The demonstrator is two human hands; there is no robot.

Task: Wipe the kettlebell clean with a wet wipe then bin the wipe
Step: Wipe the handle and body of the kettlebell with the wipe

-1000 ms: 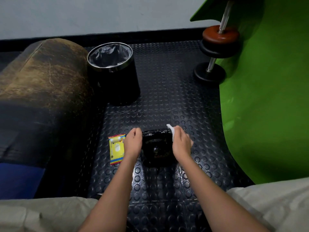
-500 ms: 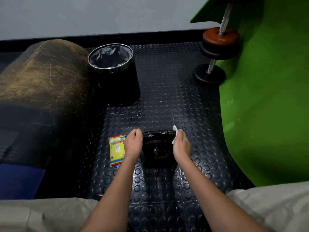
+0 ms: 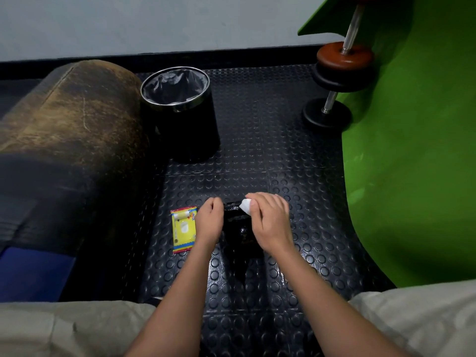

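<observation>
A black glossy kettlebell [image 3: 238,229] stands on the studded rubber floor between my two hands, largely covered by them. My left hand [image 3: 210,221] grips its left side with curled fingers. Over its top right lies my right hand [image 3: 270,222], pinching a crumpled white wet wipe [image 3: 246,205] against the far upper edge of the kettlebell. A black bin [image 3: 180,112] with a chrome rim and a dark liner stands open on the floor, farther away and to the left.
A yellow wet-wipe pack [image 3: 183,229] lies flat just left of my left hand. A worn brown padded roll [image 3: 69,130] fills the left side. A green mat [image 3: 412,150] curves up on the right, with a dumbbell [image 3: 337,81] leaning at its far edge.
My right hand has swung from the kettlebell's right side over onto its top, carrying the wipe leftward along the far edge. My left hand stays in place.
</observation>
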